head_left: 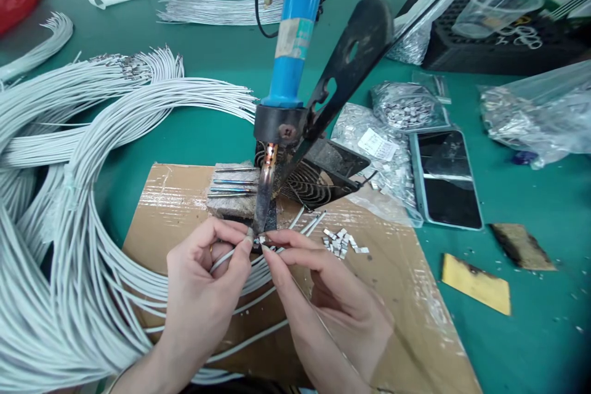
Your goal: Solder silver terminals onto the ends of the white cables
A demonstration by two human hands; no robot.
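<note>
Just below the tip of a blue-handled soldering iron [290,55], both hands meet over the cardboard. My left hand [203,295] is closed, pinching a white cable [222,260] near its end between thumb and forefinger. A small silvery metal piece [261,239] shows between the fingertips, close under the iron's tip. Opposite it, my right hand [332,308] pinches a thin solder wire [323,326], which trails back across the palm. The fingertips partly hide the cable end. Several more white cables [152,286] pass beneath both hands.
A black stand [346,61] holds the iron pointing down. Small metal clips [342,242] lie on the cardboard [410,320]. Large cable bundles [69,246] fill the left. To the right are a phone [450,178], bagged metal parts [404,104] and a yellow sponge [475,283].
</note>
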